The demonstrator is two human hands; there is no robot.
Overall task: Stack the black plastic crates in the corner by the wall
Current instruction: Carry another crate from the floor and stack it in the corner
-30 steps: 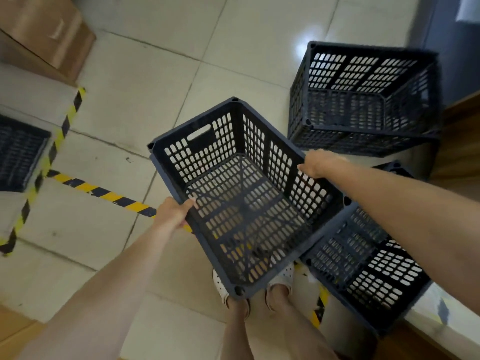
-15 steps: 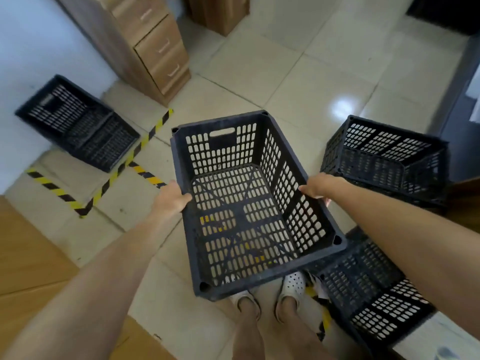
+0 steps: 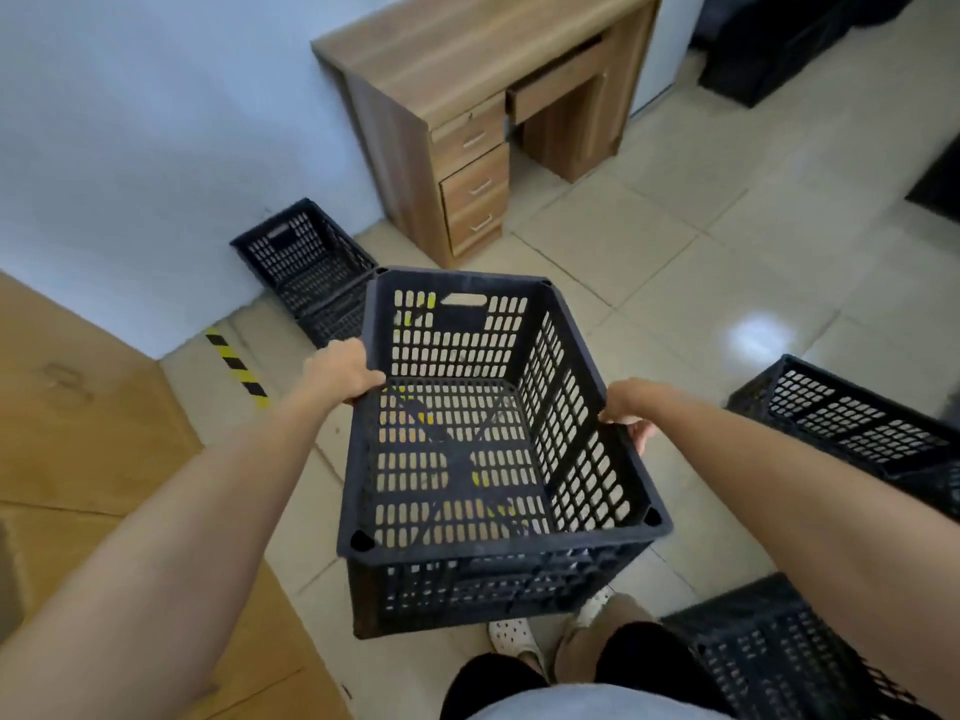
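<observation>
Carrying one black slotted plastic crate toward the corner, both hands clamped on its long rims.

Left to right: the flat brown cardboard sheet lies on the floor at far left, then the yellow-and-black hazard tape, then the black plastic crate against the pale wall, which looks like our target base. Our left hand has fingers curled over the left rim, and our right hand is wrapped on the right rim, with the crate held off the floor over our feet. Next we'd guess: step forward, square it over the wall crate and lower it in. The carried crate hides the target's near end, so alignment is hard to judge. Two more black slotted crates sit at right, the upper one and the lower one both cut off by the frame.
</observation>
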